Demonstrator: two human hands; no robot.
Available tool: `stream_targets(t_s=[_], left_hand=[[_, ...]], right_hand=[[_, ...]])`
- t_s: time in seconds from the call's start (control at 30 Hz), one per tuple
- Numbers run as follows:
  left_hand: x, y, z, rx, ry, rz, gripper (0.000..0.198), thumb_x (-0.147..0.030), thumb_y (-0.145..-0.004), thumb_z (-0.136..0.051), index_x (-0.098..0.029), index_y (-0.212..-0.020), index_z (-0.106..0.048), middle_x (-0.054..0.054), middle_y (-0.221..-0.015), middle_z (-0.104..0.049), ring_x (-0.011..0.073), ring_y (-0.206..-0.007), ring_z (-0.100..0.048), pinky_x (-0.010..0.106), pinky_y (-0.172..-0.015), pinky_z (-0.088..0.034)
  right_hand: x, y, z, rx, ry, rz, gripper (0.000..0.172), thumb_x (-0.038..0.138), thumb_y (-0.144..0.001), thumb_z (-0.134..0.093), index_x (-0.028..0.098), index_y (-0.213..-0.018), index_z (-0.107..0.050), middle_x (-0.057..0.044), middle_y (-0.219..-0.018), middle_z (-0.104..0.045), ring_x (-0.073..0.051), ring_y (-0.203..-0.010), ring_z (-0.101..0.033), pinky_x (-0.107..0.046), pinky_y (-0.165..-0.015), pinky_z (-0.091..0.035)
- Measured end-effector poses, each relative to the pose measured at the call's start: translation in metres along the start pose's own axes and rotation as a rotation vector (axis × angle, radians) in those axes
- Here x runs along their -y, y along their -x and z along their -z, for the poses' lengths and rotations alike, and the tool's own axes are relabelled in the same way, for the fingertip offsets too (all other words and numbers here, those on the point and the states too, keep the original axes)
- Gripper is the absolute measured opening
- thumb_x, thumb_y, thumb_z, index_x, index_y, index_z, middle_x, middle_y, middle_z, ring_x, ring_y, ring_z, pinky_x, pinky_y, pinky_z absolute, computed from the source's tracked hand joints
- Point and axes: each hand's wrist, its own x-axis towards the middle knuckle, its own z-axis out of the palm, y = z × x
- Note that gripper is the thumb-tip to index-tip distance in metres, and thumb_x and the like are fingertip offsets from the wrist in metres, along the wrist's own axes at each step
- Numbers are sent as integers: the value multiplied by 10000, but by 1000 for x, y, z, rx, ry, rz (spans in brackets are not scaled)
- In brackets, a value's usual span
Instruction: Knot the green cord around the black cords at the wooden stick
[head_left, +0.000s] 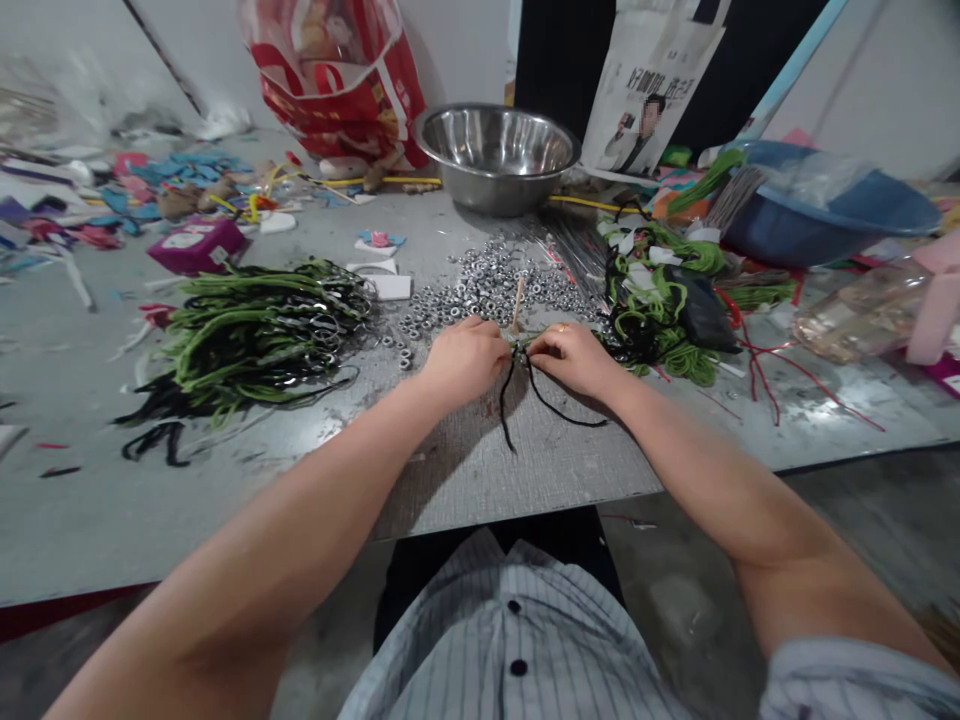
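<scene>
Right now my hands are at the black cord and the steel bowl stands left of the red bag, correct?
No, the head view shows the steel bowl right of the red bag. Your left hand and right hand are at the black cord.

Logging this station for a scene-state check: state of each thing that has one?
Left hand: curled at black cord, grip hidden
Right hand: fingers bent at black cord, exact grip unclear
Black cord: two loose ends trailing
Stick: upright
Rings: loose, scattered
Green-black cords: piled, left
Steel bowl: upright
Blue basin: upright, clear plastic in it
</scene>
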Motion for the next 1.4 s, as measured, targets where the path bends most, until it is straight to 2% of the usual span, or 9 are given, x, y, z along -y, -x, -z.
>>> stream_targets(t_s=[0.2,0.83,1.17,1.4], left_hand=[[-3,-1,-1,11,-3,5,234,-227,-876,-474,-198,-886,-706,56,-889,-641,214,-925,-546,305,-715,-420],[-2,-6,-14,-54,59,-16,237,-249,-872,-468,-199,-844,-697,49,-831,-638,202,-876,-548,302,-728,-425],[-5,-6,-14,-27,79,3,248,-263,-888,-447,-212,-876,-689,48,-847,-639,198,-921,-554,294,-727,-425],[-4,-5,-20,-86,172,4,202,-284,-849,-492,-174,-916,-648,55,-867,-658,195,-881,-570,307,-759,-437]], right_hand=[[3,0,0,8,32,6,102,167,-780,-620,181,-806,-717,-51,-808,-687,-177,-790,-590,-310,-758,-412],[6,-1,3,10,-17,4,108,166,-782,-614,185,-817,-714,-48,-819,-674,-172,-798,-588,-300,-742,-415],[6,-1,0,36,100,54,115,205,-800,-607,180,-814,-718,-59,-794,-671,-187,-802,-585,-319,-774,-412],[12,0,2,23,105,7,122,177,-775,-561,171,-739,-677,-52,-746,-639,-171,-743,-566,-287,-704,-403]])
